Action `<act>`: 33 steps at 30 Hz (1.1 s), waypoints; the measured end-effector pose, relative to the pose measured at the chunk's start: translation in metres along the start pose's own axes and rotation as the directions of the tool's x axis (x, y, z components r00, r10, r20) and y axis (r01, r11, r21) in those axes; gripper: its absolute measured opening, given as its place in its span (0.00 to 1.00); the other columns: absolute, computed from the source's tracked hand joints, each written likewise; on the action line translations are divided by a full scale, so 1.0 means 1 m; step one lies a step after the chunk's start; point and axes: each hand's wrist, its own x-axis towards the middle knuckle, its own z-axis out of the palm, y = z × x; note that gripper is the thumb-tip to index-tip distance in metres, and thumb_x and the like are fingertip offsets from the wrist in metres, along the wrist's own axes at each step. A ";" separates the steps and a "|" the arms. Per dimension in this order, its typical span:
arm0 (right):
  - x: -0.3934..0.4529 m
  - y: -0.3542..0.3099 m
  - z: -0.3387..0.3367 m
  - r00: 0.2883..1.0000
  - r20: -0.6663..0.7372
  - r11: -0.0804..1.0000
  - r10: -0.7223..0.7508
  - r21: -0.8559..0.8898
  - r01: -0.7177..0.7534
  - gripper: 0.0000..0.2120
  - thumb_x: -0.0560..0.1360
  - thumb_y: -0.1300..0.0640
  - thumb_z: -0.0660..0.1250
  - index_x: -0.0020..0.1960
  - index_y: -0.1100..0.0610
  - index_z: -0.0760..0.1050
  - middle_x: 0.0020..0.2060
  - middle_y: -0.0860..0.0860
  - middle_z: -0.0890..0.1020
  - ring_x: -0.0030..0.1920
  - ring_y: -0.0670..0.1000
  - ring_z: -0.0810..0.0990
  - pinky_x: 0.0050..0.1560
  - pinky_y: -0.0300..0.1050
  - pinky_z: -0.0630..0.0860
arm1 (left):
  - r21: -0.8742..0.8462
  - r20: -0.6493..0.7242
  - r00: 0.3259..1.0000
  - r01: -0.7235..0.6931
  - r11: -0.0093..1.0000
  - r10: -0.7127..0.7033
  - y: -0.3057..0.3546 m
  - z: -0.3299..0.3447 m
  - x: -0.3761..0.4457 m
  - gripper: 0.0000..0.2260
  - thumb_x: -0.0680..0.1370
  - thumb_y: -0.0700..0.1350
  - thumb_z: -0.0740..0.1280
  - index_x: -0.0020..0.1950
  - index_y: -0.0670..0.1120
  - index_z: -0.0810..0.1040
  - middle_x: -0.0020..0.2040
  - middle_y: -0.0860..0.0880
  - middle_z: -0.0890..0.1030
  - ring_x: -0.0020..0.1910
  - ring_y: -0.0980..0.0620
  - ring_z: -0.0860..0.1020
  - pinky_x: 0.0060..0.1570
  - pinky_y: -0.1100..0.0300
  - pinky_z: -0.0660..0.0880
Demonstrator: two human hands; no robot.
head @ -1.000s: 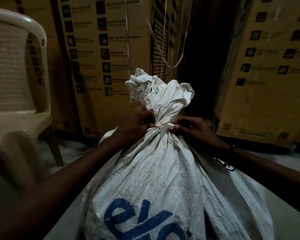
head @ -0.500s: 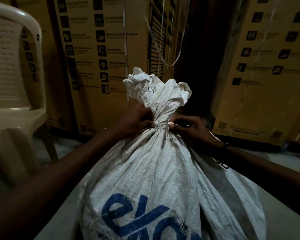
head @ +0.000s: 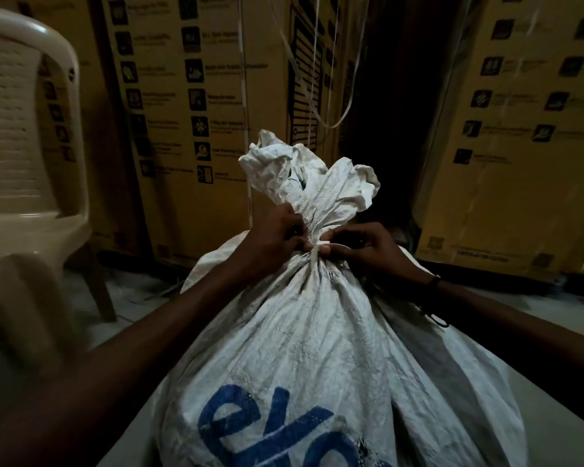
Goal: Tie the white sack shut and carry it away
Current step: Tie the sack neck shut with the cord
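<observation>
A full white woven sack (head: 304, 338) with blue lettering stands in front of me, its mouth bunched into a crumpled neck (head: 314, 187). A thin white strap (head: 319, 249) runs around the neck. My left hand (head: 273, 237) grips the neck and the strap from the left. My right hand (head: 358, 244) pinches the strap's end on the right side of the neck. Both hands touch the sack. A dark band sits on my right wrist.
A cream plastic chair (head: 21, 156) stands close on the left. Tall printed cardboard boxes (head: 199, 96) line the back, with another box (head: 520, 136) at the right and a dark gap between them. Loose white straps (head: 317, 79) hang above the sack.
Both hands stay at the neck of the sack. The strap end between my fingers has shifted slightly and sits tighter against the neck. My view has moved a little.
</observation>
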 end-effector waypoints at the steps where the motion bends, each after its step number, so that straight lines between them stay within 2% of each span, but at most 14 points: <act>1: 0.001 0.001 0.002 1.000 -0.006 0.999 -0.018 -0.028 0.018 0.07 0.75 0.62 0.78 0.51 0.65 0.87 0.48 0.59 0.90 0.48 0.45 0.86 0.53 0.40 0.81 | 0.008 -0.011 1.000 -0.010 1.000 0.010 0.000 0.002 -0.001 0.05 0.75 0.38 0.74 0.47 0.37 0.84 0.46 0.46 0.72 0.46 0.51 0.72 0.40 0.63 0.62; 5: 0.003 0.006 0.006 0.997 -0.021 0.989 -0.071 -0.129 0.067 0.07 0.74 0.58 0.80 0.50 0.59 0.89 0.47 0.50 0.91 0.51 0.44 0.88 0.55 0.44 0.83 | 0.028 -0.043 0.999 -0.022 0.999 0.023 -0.003 0.006 -0.003 0.04 0.76 0.36 0.73 0.47 0.35 0.85 0.45 0.42 0.74 0.45 0.47 0.74 0.43 0.60 0.64; 7: 0.002 0.009 0.002 0.999 -0.010 0.994 -0.042 -0.101 0.041 0.08 0.75 0.57 0.79 0.53 0.59 0.89 0.49 0.50 0.91 0.55 0.50 0.89 0.59 0.45 0.83 | -0.004 -0.048 0.999 -0.011 1.000 0.011 -0.004 0.006 -0.004 0.03 0.75 0.36 0.74 0.47 0.37 0.85 0.46 0.40 0.76 0.45 0.47 0.75 0.44 0.59 0.66; 9: 0.001 0.012 0.000 1.000 -0.003 0.999 -0.031 -0.023 0.031 0.09 0.76 0.62 0.77 0.55 0.62 0.88 0.51 0.53 0.90 0.56 0.51 0.88 0.61 0.44 0.82 | -0.030 -0.061 0.998 -0.009 0.999 0.007 -0.005 0.007 -0.005 0.02 0.75 0.36 0.74 0.46 0.38 0.85 0.44 0.43 0.76 0.44 0.49 0.75 0.42 0.60 0.65; 12: -0.003 0.019 0.004 0.999 -0.047 0.993 0.019 0.116 -0.013 0.06 0.78 0.67 0.74 0.53 0.68 0.86 0.45 0.52 0.90 0.48 0.45 0.88 0.51 0.36 0.82 | -0.056 -0.071 0.997 -0.004 0.998 0.000 -0.006 0.008 -0.005 0.01 0.74 0.37 0.75 0.45 0.40 0.85 0.43 0.46 0.75 0.43 0.50 0.75 0.42 0.59 0.67; 15: -0.004 0.020 0.010 0.995 -0.053 0.983 0.088 0.168 -0.078 0.04 0.78 0.67 0.73 0.46 0.63 0.86 0.36 0.47 0.88 0.38 0.40 0.85 0.41 0.31 0.78 | -0.057 -0.065 0.998 0.005 0.998 -0.009 -0.006 0.007 -0.008 0.01 0.75 0.37 0.75 0.45 0.41 0.84 0.44 0.45 0.76 0.44 0.49 0.76 0.44 0.51 0.76; 17: -0.004 0.019 0.013 0.994 -0.061 0.981 0.092 0.179 -0.079 0.08 0.78 0.65 0.74 0.42 0.56 0.87 0.37 0.49 0.89 0.42 0.45 0.86 0.47 0.38 0.80 | -0.060 -0.054 0.998 0.011 0.998 -0.014 -0.005 0.005 -0.012 0.01 0.75 0.38 0.74 0.45 0.41 0.83 0.45 0.42 0.77 0.45 0.46 0.78 0.47 0.46 0.79; 19: -0.005 0.018 0.014 0.992 -0.080 0.977 0.095 0.198 -0.078 0.09 0.77 0.63 0.75 0.40 0.53 0.87 0.41 0.55 0.89 0.46 0.54 0.85 0.54 0.51 0.79 | -0.087 -0.073 0.997 0.021 0.996 -0.028 -0.003 0.004 -0.018 0.00 0.77 0.38 0.72 0.46 0.42 0.83 0.46 0.42 0.78 0.46 0.46 0.80 0.48 0.45 0.80; 22: -0.006 0.018 0.017 0.990 -0.084 0.974 0.117 0.203 -0.098 0.08 0.76 0.61 0.76 0.39 0.52 0.87 0.41 0.56 0.88 0.47 0.57 0.85 0.56 0.57 0.79 | -0.251 -0.252 0.951 0.115 0.961 -0.179 0.008 0.010 -0.033 0.04 0.80 0.45 0.69 0.47 0.46 0.79 0.48 0.45 0.78 0.44 0.49 0.83 0.45 0.51 0.82; 24: -0.007 0.017 0.019 0.988 -0.088 0.976 0.128 0.188 -0.110 0.07 0.76 0.60 0.77 0.39 0.53 0.87 0.40 0.54 0.88 0.45 0.53 0.86 0.53 0.54 0.80 | -0.277 -0.336 0.900 0.186 0.943 -0.277 0.018 0.019 -0.045 0.12 0.76 0.55 0.72 0.46 0.47 0.75 0.49 0.47 0.74 0.44 0.53 0.80 0.42 0.63 0.78; 26: -0.007 0.014 0.018 0.986 -0.103 0.983 0.129 0.144 -0.113 0.06 0.76 0.60 0.77 0.41 0.55 0.86 0.40 0.55 0.89 0.45 0.52 0.86 0.52 0.55 0.80 | -0.134 -0.310 0.911 0.243 0.961 -0.273 0.026 0.029 -0.054 0.21 0.70 0.62 0.74 0.46 0.47 0.72 0.51 0.49 0.70 0.44 0.55 0.75 0.40 0.71 0.71; 28: -0.008 0.012 0.018 0.988 -0.109 0.990 0.109 0.098 -0.099 0.06 0.77 0.60 0.77 0.42 0.60 0.86 0.39 0.54 0.89 0.43 0.50 0.85 0.51 0.53 0.80 | -0.040 -0.268 0.914 0.306 0.951 -0.305 0.031 0.038 -0.057 0.26 0.69 0.65 0.75 0.49 0.46 0.72 0.54 0.48 0.67 0.50 0.51 0.73 0.46 0.67 0.68; 30: -0.009 0.006 0.017 0.990 -0.105 0.994 0.095 0.065 -0.088 0.06 0.77 0.61 0.76 0.42 0.62 0.86 0.36 0.48 0.88 0.40 0.45 0.84 0.47 0.48 0.79 | -0.049 -0.272 0.884 0.382 0.923 -0.380 0.033 0.042 -0.054 0.25 0.71 0.63 0.76 0.52 0.44 0.74 0.56 0.47 0.68 0.57 0.46 0.74 0.51 0.62 0.67; 33: -0.009 -0.006 0.014 0.994 -0.095 0.991 0.055 -0.114 -0.066 0.07 0.77 0.59 0.77 0.40 0.59 0.87 0.38 0.49 0.89 0.42 0.45 0.85 0.49 0.52 0.81 | -0.114 -0.298 0.838 0.444 0.889 -0.457 0.039 0.040 -0.046 0.20 0.72 0.59 0.77 0.48 0.44 0.78 0.55 0.42 0.76 0.58 0.44 0.75 0.51 0.57 0.68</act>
